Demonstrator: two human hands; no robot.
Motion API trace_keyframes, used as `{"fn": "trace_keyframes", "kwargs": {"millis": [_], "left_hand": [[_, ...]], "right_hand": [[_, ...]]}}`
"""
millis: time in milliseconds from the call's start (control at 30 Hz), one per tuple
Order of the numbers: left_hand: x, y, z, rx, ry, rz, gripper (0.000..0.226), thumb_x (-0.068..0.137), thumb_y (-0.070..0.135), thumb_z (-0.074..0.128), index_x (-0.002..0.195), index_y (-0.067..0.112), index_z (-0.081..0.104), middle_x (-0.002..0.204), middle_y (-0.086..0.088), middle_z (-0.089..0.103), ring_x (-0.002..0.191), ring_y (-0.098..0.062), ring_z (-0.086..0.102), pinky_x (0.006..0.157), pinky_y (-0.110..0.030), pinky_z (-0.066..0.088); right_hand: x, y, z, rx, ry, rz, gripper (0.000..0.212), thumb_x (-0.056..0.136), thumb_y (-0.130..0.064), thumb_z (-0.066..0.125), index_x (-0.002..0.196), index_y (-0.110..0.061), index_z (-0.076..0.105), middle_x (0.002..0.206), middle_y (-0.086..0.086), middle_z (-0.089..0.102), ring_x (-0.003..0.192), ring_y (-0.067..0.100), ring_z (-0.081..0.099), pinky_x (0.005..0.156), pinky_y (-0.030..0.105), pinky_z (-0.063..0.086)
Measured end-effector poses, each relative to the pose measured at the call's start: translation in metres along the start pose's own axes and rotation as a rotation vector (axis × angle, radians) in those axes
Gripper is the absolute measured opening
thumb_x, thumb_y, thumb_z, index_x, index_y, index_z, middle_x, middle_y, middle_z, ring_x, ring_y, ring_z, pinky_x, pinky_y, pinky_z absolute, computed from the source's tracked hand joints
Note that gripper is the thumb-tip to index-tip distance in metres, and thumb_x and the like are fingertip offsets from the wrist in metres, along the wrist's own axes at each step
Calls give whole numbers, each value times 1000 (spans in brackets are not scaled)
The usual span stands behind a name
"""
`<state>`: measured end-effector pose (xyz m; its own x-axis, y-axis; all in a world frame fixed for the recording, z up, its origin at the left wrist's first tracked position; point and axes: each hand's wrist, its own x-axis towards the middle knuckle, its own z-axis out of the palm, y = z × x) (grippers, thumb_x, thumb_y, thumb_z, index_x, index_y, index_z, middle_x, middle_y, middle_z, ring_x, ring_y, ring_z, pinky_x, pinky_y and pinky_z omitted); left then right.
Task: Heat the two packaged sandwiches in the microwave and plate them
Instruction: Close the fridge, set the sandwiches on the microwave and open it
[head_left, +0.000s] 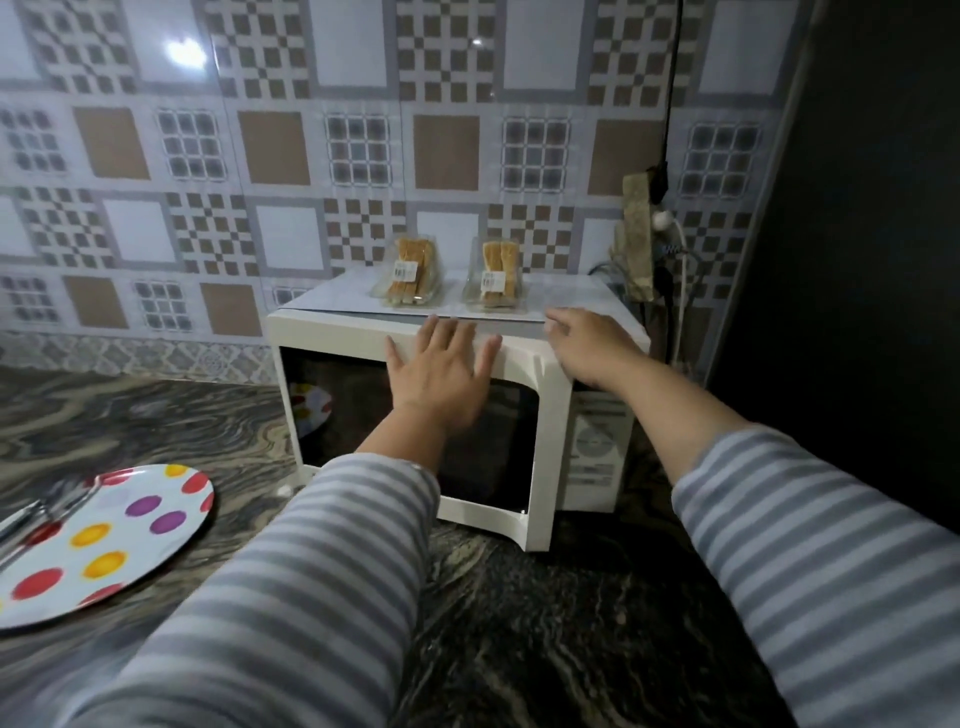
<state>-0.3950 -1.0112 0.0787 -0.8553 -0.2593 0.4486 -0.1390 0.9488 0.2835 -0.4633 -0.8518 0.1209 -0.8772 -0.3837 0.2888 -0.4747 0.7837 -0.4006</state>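
Two packaged sandwiches in clear wrappers lie side by side on top of the white microwave (332, 327): the left sandwich (410, 278) and the right sandwich (496, 278). The microwave door (540, 467) stands slightly ajar, swung out at its right edge. My left hand (441, 371) lies flat with fingers spread on the door's upper part. My right hand (589, 345) rests on the microwave's top right front corner, fingers apart, holding nothing. A polka-dot plate (104, 540) lies on the counter at the left.
Cutlery (36, 514) lies across the plate's left side. A power strip with plugs and cables (644, 244) leans by the wall right of the microwave. A dark surface (857, 260) closes off the right side. Marbled dark counter (545, 623) stretches in front.
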Motion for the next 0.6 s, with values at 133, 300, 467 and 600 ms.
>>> {"fn": "trace_keyframes", "kwargs": {"millis": [133, 300, 467, 600], "left_hand": [[0, -10, -10, -3, -105, -74, 61, 96, 60, 9, 151, 35, 13, 162, 8, 1, 148, -12, -11, 114, -61, -6], [-18, -8, -20, 8, -101, -97, 69, 93, 66, 8, 152, 32, 14, 162, 7, 0, 148, -12, -12, 112, -64, -8], [-43, -19, -39, 32, -133, -82, 87, 85, 77, 3, 154, 24, 11, 162, 4, -3, 148, -15, -13, 111, -65, -9], [-67, -44, -63, 24, -183, -17, 84, 86, 75, 8, 154, 25, 10, 162, 5, -3, 148, -17, -11, 109, -67, -9]], "right_hand": [[-15, -9, 18, -22, -66, 7, 51, 104, -34, 13, 150, -19, 26, 160, 0, 17, 148, 18, 10, 119, 47, 9], [-41, -27, 16, -51, -79, 65, 51, 104, -32, 10, 152, -19, 20, 161, -3, 11, 149, 17, 2, 117, 50, -1], [-84, -62, 7, -39, -13, 126, 46, 103, -29, 20, 140, -20, 46, 148, 7, 44, 137, 27, 36, 118, 49, 13], [-121, -94, 8, 40, -22, 108, 44, 101, -28, 26, 139, -29, 47, 145, 0, 48, 132, 26, 43, 118, 50, 17]]}}
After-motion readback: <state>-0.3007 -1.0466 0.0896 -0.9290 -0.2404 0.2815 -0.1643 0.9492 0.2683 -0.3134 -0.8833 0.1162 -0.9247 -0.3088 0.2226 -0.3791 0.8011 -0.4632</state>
